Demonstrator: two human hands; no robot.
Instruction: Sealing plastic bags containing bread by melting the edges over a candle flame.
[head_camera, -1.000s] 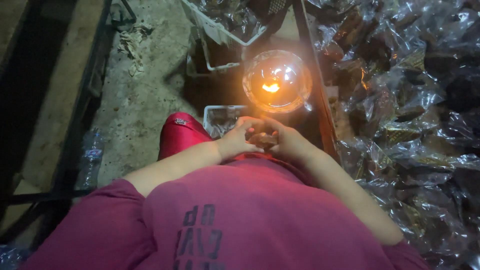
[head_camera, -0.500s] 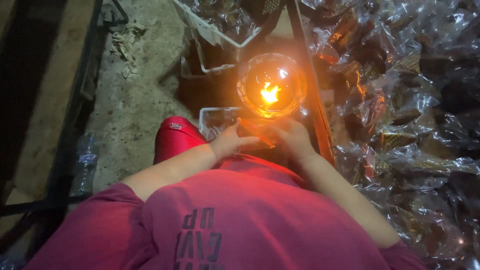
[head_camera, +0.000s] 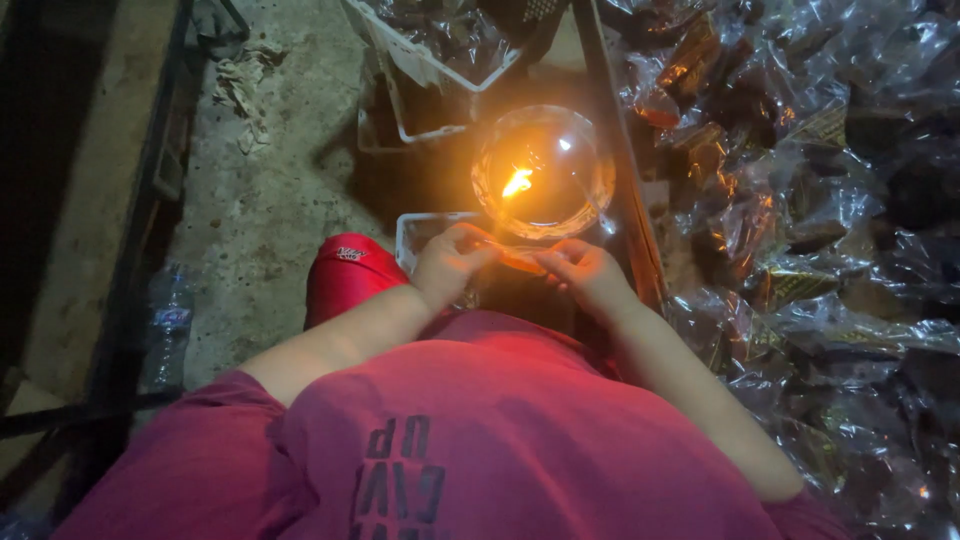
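The left hand and the right hand sit in the middle of the frame. Both pinch one small orange packet, one end each. Just above it a little flame burns inside a round glass bowl. A big heap of shiny clear bags fills the right side. A water bottle lies on the floor at the left.
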